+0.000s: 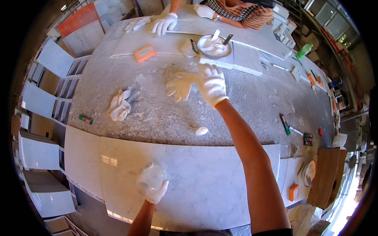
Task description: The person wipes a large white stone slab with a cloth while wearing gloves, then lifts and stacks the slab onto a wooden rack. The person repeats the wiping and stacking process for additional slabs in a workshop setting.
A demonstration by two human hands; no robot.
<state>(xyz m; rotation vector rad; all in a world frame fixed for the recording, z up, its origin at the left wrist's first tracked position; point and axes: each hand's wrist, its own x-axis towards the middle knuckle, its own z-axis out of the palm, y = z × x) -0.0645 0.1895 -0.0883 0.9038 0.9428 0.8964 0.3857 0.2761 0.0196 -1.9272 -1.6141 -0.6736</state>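
Dusty table [151, 122]: left hand [156, 193] grips a jar [153, 177], right hand [212, 82] is at a glove [182, 84] on its left, grasp unclear; seemingly a pickup, next needing a pinch.

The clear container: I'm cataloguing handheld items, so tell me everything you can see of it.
The clear container is rounded, slightly cloudy and plastic-looking, with a narrower, ringed end toward the picture's lower left. It is tilted in the gloved left hand, which touches its right side and seems to reach round its far edge. It is over the pale veined slab; whether it touches that, or holds anything, cannot be told.
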